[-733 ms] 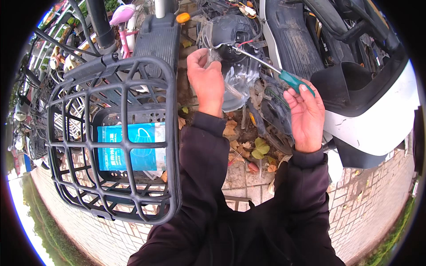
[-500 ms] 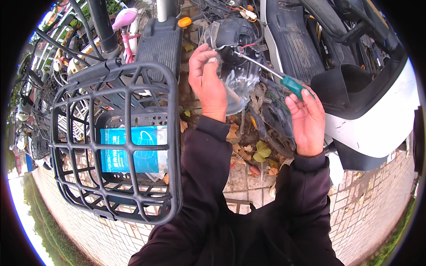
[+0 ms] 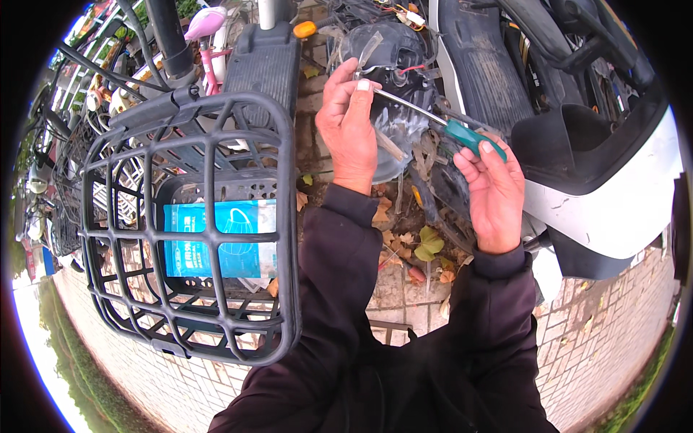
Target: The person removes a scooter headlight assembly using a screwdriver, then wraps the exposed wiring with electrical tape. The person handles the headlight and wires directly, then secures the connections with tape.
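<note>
A screwdriver with a teal handle and a thin metal shaft is in my right hand, held between thumb and fingers. Its shaft points up and left, and the tip ends at the thumb of my left hand. The left thumb and fingers are drawn together there; what they pinch, if anything, is too small to make out. Just beyond the left fingertips is a dusty black plastic vehicle part, with a short red wire and a pale strip on it. Below it sits a scuffed, whitish clear piece.
At left stands a black bicycle basket with a blue packet inside. A white-and-black scooter body is close on the right. Dry leaves lie on the brick paving. Parked bikes and a pink saddle are behind.
My left hand has shifted slightly right, and the screwdriver has moved a little left and down, so its tip now meets the left thumb instead of the black part.
</note>
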Motion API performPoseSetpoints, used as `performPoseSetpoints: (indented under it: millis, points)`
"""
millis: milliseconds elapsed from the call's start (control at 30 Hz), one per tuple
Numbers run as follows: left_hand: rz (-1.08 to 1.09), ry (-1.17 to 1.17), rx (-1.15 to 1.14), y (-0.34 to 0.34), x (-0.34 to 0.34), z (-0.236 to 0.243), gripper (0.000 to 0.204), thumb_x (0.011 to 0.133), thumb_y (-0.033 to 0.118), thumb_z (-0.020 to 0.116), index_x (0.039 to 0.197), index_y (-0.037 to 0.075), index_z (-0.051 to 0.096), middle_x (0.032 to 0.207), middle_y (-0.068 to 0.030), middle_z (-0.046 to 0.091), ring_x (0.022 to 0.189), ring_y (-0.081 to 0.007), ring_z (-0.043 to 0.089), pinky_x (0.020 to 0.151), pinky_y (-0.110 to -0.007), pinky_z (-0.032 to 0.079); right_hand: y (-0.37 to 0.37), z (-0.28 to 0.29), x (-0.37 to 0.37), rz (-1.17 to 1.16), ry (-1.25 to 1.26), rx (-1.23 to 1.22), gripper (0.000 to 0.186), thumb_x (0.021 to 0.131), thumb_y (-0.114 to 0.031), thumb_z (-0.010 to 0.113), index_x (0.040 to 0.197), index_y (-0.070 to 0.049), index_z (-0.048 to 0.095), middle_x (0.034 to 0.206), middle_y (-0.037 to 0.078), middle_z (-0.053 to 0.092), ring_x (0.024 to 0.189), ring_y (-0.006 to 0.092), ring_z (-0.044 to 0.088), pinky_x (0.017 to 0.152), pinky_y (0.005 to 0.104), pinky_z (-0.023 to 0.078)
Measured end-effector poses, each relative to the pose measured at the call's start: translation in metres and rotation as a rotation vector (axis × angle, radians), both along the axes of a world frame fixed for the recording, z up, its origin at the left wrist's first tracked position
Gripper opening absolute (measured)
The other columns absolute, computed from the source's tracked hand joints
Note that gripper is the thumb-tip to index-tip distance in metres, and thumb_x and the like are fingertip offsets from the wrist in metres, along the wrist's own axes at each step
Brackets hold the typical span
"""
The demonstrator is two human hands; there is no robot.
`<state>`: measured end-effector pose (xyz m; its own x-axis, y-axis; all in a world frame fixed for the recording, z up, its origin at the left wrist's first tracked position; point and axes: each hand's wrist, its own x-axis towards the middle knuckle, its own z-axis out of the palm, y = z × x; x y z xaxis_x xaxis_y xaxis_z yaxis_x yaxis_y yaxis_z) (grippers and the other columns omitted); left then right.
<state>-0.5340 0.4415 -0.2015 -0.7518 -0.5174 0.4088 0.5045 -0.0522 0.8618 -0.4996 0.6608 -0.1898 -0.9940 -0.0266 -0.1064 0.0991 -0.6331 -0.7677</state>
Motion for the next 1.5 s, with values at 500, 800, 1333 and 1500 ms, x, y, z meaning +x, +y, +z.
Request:
performPoseSetpoints:
  millis: [500,800,1333,1500]
  points:
    - [0.019,-0.139,0.204,-0.004,-0.009,-0.014,0.021,0.107,0.011,0.065,0.094,-0.002,0.075,0.133,-0.0064,0.067,0.113,-0.0142,0.060,0.100,-0.031,0.047,-0.020,0.023,0.014,-0.138,0.321,0.414,0.030,0.100,-0.002,0.076,0.125,0.007,0.063,0.111,0.014,0.074,0.093,0.0178,0.076,0.086,0.0335,0.065]
    - [0.073,-0.147,0.220,-0.001,-0.011,-0.013,0.020,0.108,0.014,0.064,0.097,-0.002,0.071,0.127,-0.0062,0.068,0.107,-0.0145,0.062,0.097,-0.029,0.048,0.003,0.022,0.008,-0.160,0.116,0.375,0.029,0.102,-0.006,0.076,0.124,0.007,0.064,0.108,0.015,0.075,0.087,0.0186,0.077,0.083,0.0332,0.066]
    - [0.387,-0.119,-0.350,-0.015,-0.023,-0.033,0.022,0.111,0.018,0.060,0.110,-0.002,0.069,0.106,-0.0088,0.072,0.095,-0.0172,0.063,0.090,-0.034,0.051,-0.006,0.031,-0.019,-0.270,0.349,0.703,0.029,0.096,-0.006,0.084,0.119,0.004,0.070,0.095,0.000,0.070,0.081,0.0045,0.061,0.072,0.0204,0.051]
    - [0.390,-0.086,-0.380,-0.014,-0.022,-0.034,0.020,0.109,0.017,0.062,0.105,-0.002,0.068,0.092,-0.0108,0.069,0.083,-0.0241,0.062,0.080,-0.037,0.052,-0.011,0.029,-0.037,-0.271,0.445,0.865,0.028,0.092,-0.009,0.086,0.115,0.001,0.073,0.085,0.002,0.071,0.077,0.0047,0.060,0.070,0.0226,0.051]
